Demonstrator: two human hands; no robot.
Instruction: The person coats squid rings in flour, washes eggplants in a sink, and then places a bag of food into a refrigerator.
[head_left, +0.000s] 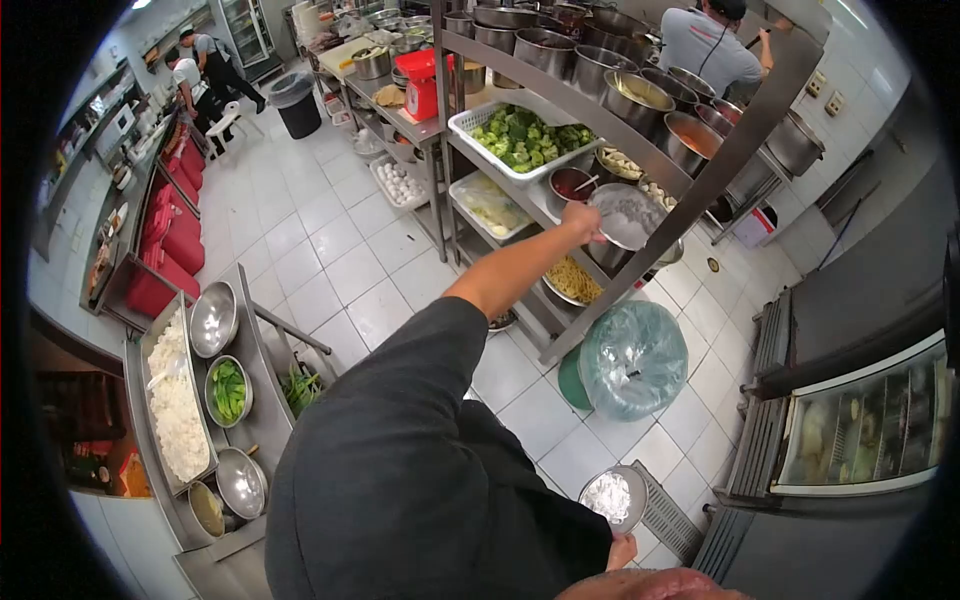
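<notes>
My left hand (580, 224) reaches out to the steel shelf, its fingers closed at the edge of a round, pale grey lid-like piece (628, 214). That piece lies over a metal pot (610, 258), close to a small container of dark red sauce (572, 184) with a spoon in it. Low at the front, my right hand (622, 550) grips the rim of a metal bowl (632, 510). White, powdery or crumbly contents (607, 497) lie inside that bowl. Part of the right hand is hidden by my dark sleeve.
Broccoli fills a white basket (460, 122) on the shelf, with noodles (572, 280) below. A lined bin (635, 355) stands by the shelf's foot. Left is a steel table (262, 330) with a rice tray (175, 410) and bowls. Another person (710, 50) works behind the shelf.
</notes>
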